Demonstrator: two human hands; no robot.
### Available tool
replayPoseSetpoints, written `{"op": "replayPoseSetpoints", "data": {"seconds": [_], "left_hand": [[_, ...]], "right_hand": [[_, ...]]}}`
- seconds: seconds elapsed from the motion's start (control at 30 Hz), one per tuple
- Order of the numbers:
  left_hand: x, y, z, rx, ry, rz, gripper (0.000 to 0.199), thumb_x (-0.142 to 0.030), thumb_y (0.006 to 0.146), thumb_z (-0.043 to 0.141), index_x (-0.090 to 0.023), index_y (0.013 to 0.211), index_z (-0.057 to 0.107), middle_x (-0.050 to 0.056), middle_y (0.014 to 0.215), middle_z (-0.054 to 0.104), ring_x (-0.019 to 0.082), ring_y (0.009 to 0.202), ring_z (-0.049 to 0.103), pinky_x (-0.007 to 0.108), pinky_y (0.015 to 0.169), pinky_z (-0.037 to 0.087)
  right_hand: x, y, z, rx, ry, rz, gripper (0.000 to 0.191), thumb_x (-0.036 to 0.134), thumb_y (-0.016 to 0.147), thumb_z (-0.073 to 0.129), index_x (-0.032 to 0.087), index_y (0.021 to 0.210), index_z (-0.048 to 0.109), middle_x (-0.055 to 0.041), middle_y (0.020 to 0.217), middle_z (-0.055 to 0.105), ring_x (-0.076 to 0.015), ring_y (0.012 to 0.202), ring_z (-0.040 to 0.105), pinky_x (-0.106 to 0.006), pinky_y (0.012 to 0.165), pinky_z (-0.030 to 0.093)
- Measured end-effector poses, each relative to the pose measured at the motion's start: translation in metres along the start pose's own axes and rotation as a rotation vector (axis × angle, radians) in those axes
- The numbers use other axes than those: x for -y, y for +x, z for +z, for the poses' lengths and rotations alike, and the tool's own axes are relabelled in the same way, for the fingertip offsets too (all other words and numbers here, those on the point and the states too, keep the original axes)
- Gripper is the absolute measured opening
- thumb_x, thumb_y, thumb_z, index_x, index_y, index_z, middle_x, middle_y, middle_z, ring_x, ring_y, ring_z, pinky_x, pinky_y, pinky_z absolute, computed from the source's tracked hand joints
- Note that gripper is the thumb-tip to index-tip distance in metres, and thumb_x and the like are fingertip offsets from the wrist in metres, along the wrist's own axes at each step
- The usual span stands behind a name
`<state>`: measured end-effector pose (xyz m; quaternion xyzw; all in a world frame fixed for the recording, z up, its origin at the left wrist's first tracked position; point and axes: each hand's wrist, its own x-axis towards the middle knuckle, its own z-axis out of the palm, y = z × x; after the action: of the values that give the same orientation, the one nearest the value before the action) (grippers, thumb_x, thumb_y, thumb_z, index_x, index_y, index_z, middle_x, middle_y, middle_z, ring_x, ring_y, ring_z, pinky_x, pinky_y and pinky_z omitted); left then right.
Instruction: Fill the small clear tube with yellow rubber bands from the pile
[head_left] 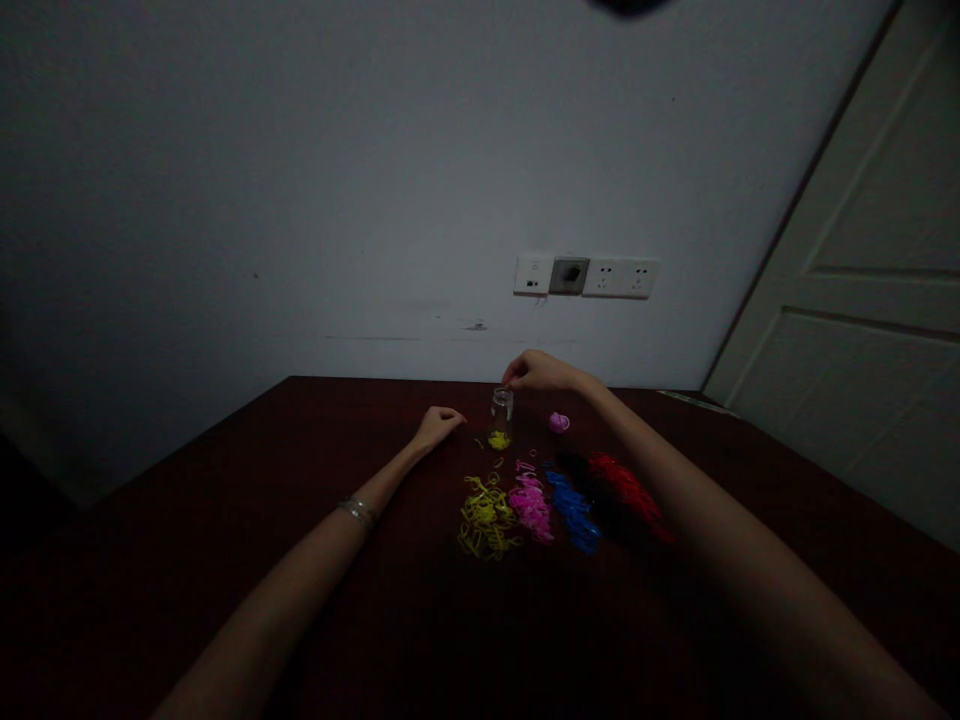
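Note:
A clear glass jar (pixel 502 410) stands upright on the dark red table, with some yellow bands (pixel 499 440) at its bottom. Right over the jar's mouth is my right hand (pixel 534 371), its fingers pinched together; what they hold, if anything, is too small to tell. My left hand (pixel 438 427) rests on the table left of the jar, fingers closed, their content hidden. Nearer to me lie piles of yellow bands (pixel 486 520), pink bands (pixel 531 505), blue bands (pixel 574 510), black bands (pixel 600 495) and red bands (pixel 630 495).
A small pink object (pixel 558 422) sits right of the jar. Behind the table (pixel 247 450) rises a pale wall with sockets (pixel 619 278). A panelled door (pixel 862 300) stands at the right. My forearms reach in from both sides of the piles.

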<state>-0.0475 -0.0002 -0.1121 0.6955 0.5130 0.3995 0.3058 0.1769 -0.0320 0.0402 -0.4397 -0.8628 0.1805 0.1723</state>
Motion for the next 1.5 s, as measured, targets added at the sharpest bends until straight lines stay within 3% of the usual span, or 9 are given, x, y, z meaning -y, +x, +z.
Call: {"op": "replayPoseSetpoints", "data": {"seconds": [0.23, 0.43, 0.63, 0.97, 1.13, 1.27, 1.37, 1.5], "left_hand": [[-0.001, 0.003, -0.003, 0.231, 0.159, 0.120, 0.032, -0.030, 0.066, 0.056, -0.010, 0.087, 0.067, 0.005, 0.075, 0.065, 0.013, 0.066, 0.053, 0.022, 0.062, 0.040], [-0.018, 0.000, -0.009, 0.438, 0.368, 0.304, 0.028, -0.022, 0.066, 0.056, -0.012, 0.090, 0.066, 0.004, 0.080, 0.063, 0.012, 0.069, 0.053, 0.020, 0.063, 0.039], [-0.022, -0.005, -0.003, 0.419, 0.427, 0.369, 0.021, -0.021, 0.067, 0.055, -0.013, 0.084, 0.065, 0.003, 0.080, 0.062, 0.012, 0.071, 0.054, 0.020, 0.065, 0.039], [-0.030, -0.018, -0.004, 0.413, 0.331, 0.316, 0.016, -0.014, 0.065, 0.052, -0.010, 0.076, 0.064, 0.004, 0.074, 0.061, 0.011, 0.067, 0.053, 0.020, 0.063, 0.039], [-0.038, -0.030, -0.014, 0.497, 0.296, 0.284, 0.018, -0.014, 0.064, 0.052, -0.009, 0.076, 0.065, 0.002, 0.070, 0.060, 0.010, 0.063, 0.051, 0.019, 0.060, 0.038], [-0.041, -0.042, -0.019, 0.530, 0.266, 0.249, 0.019, -0.016, 0.064, 0.053, -0.009, 0.077, 0.065, 0.001, 0.067, 0.059, 0.009, 0.061, 0.049, 0.018, 0.057, 0.036], [-0.043, -0.052, -0.020, 0.573, 0.250, 0.209, 0.020, -0.017, 0.064, 0.053, -0.009, 0.078, 0.066, 0.001, 0.066, 0.059, 0.009, 0.060, 0.048, 0.018, 0.056, 0.035], [-0.047, -0.063, -0.020, 0.619, 0.278, 0.192, 0.024, -0.019, 0.065, 0.054, -0.011, 0.084, 0.067, 0.000, 0.068, 0.060, 0.009, 0.060, 0.048, 0.018, 0.055, 0.035]], "right_hand": [[0.018, -0.022, 0.007, -0.031, -0.051, -0.113, 0.028, 0.015, 0.066, 0.050, 0.009, 0.085, 0.068, -0.0072, 0.072, 0.066, -0.0129, 0.062, 0.056, -0.023, 0.058, 0.040], [0.025, -0.053, 0.050, 0.141, -0.223, -0.218, 0.023, 0.012, 0.069, 0.049, 0.014, 0.082, 0.068, -0.0055, 0.071, 0.065, -0.0134, 0.062, 0.056, -0.024, 0.058, 0.038], [0.020, -0.067, 0.089, 0.138, -0.588, -0.213, 0.024, 0.011, 0.077, 0.045, 0.017, 0.094, 0.060, -0.0098, 0.101, 0.059, -0.0175, 0.078, 0.061, -0.025, 0.062, 0.042], [0.015, -0.057, 0.116, 0.149, -0.750, -0.257, 0.025, 0.010, 0.083, 0.038, 0.017, 0.102, 0.053, -0.0112, 0.099, 0.058, -0.0192, 0.082, 0.061, -0.026, 0.064, 0.045], [0.010, -0.054, 0.116, 0.109, -0.653, -0.233, 0.029, 0.010, 0.081, 0.040, 0.017, 0.105, 0.055, -0.0107, 0.094, 0.060, -0.0186, 0.079, 0.061, -0.025, 0.063, 0.044], [0.008, -0.057, 0.113, 0.058, -0.324, -0.235, 0.028, 0.012, 0.077, 0.045, 0.018, 0.101, 0.058, -0.0065, 0.090, 0.063, -0.0154, 0.078, 0.059, -0.023, 0.064, 0.042], [0.010, -0.059, 0.111, 0.100, -0.019, -0.244, 0.032, 0.009, 0.073, 0.047, 0.015, 0.102, 0.060, -0.0033, 0.080, 0.064, -0.0106, 0.067, 0.057, -0.020, 0.060, 0.042], [0.012, -0.062, 0.107, 0.140, 0.151, -0.223, 0.034, 0.009, 0.068, 0.051, 0.014, 0.100, 0.062, -0.0034, 0.081, 0.064, -0.0101, 0.065, 0.055, -0.020, 0.058, 0.041]]}}
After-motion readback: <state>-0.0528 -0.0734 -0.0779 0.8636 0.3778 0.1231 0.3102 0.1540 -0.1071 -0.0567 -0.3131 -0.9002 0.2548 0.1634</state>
